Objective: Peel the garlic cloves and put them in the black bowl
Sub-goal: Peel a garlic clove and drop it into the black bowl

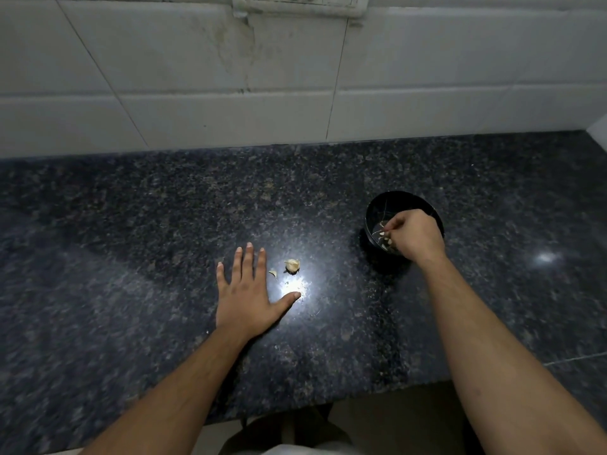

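Note:
A black bowl (394,200) stands on the dark granite counter at the right, with several pale peeled cloves (384,242) inside near its front. My right hand (415,234) hangs over the bowl with its fingers curled down into it; whether they hold a clove is hidden. My left hand (248,293) lies flat and spread on the counter. Just right of its fingers sit a small piece of garlic skin (273,274) and a garlic remnant (292,266), neither touched.
The granite counter (164,224) runs to a white tiled wall (230,77) at the back, with a switch plate (299,3) at the top. A bright light glare (294,285) lies by my left thumb. The counter's front edge runs below my forearms.

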